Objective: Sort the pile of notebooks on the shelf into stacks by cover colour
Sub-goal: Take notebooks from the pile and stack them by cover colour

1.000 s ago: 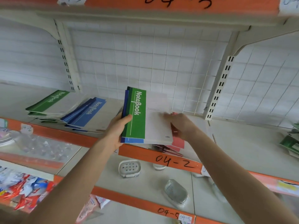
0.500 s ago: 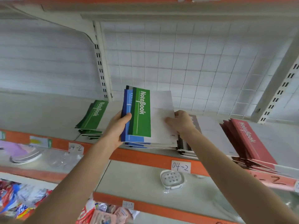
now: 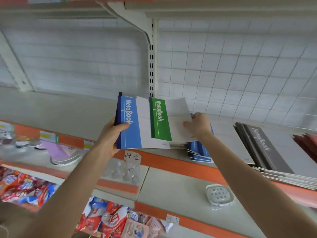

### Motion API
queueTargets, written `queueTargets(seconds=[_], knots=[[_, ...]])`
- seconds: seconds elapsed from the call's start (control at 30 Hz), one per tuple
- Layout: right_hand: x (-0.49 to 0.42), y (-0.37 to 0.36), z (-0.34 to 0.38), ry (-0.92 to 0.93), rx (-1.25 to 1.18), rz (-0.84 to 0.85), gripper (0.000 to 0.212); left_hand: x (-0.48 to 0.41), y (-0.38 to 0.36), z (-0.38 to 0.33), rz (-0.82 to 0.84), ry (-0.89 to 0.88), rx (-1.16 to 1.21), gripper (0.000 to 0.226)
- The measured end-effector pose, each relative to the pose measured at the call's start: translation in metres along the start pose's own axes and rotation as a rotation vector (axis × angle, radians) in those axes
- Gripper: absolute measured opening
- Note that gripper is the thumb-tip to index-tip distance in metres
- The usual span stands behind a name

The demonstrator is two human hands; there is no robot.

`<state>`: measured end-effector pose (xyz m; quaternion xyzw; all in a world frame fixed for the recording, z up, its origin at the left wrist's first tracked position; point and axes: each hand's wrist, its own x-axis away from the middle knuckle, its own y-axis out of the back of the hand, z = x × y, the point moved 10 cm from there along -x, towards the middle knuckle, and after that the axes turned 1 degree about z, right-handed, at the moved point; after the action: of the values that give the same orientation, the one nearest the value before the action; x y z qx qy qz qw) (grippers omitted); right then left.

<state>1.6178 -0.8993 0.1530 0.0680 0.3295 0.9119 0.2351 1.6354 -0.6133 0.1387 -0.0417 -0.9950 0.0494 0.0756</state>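
My left hand grips a small bundle of notebooks by its left edge, with a blue-covered notebook on top. My right hand holds a green-covered notebook by its right side, slid to the right so it overlaps the blue one. Both are held above the shelf. Under my right hand lies a stack of blue notebooks. Further right lie a grey stack and the edge of a red stack.
The orange shelf edge carries a tag reading 04-2. The lower shelf holds a white soap dish, clear plastic items and snack packets. A slotted upright and wire grid back the shelf.
The green notebook has slid to the right off the bundle, uncovering the blue cover beneath. My view has swung left, so the blue, grey and red stacks now sit further right.
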Motion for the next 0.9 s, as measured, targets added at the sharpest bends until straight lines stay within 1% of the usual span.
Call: queueTargets(seconds=[0.1, 0.23, 0.37, 0.43, 0.53, 0.6, 0.63, 0.7, 0.73, 0.8, 0.83, 0.87, 0.9], knots=[[-0.01, -0.001, 0.001, -0.006, 0.14, -0.044, 0.021, -0.004, 0.023, -0.005, -0.02, -0.011, 0.012, 0.029], [-0.017, -0.001, 0.001, -0.024, 0.212, -0.043, 0.022, -0.005, 0.041, -0.007, -0.032, -0.02, 0.037, 0.024], [-0.014, -0.016, 0.011, -0.002, 0.282, 0.015, 0.011, -0.005, 0.047, -0.012, -0.022, -0.052, 0.054, 0.023], [-0.01, -0.025, 0.014, 0.003, 0.342, 0.053, 0.019, -0.005, 0.045, -0.012, -0.01, -0.052, 0.042, 0.024], [-0.003, -0.032, 0.017, 0.029, 0.404, 0.084, 0.02, -0.008, 0.041, -0.011, 0.001, -0.044, 0.032, 0.025], [0.0, -0.03, 0.022, 0.081, 0.421, 0.05, 0.029, -0.011, 0.036, -0.01, 0.012, -0.04, 0.048, 0.026], [0.002, -0.028, 0.028, 0.122, 0.373, 0.022, 0.031, -0.012, 0.032, -0.011, 0.028, -0.043, 0.061, 0.027], [0.008, -0.028, 0.038, 0.154, 0.125, 0.025, 0.027, -0.014, 0.02, -0.013, 0.067, -0.059, 0.081, 0.028], [0.011, -0.032, 0.04, 0.119, -0.023, 0.076, 0.03, -0.015, 0.013, -0.014, 0.084, -0.071, 0.087, 0.028], [0.022, -0.045, 0.04, -0.01, -0.264, 0.23, 0.036, -0.016, -0.002, -0.015, 0.113, -0.086, 0.09, 0.029], [0.028, -0.051, 0.039, -0.048, -0.328, 0.293, 0.035, -0.016, -0.01, -0.015, 0.127, -0.09, 0.091, 0.029], [0.03, -0.054, 0.038, -0.049, -0.351, 0.33, 0.031, -0.016, -0.019, -0.015, 0.141, -0.091, 0.097, 0.029], [0.031, -0.053, 0.035, -0.036, -0.353, 0.332, 0.026, -0.016, -0.028, -0.015, 0.154, -0.09, 0.107, 0.029]])
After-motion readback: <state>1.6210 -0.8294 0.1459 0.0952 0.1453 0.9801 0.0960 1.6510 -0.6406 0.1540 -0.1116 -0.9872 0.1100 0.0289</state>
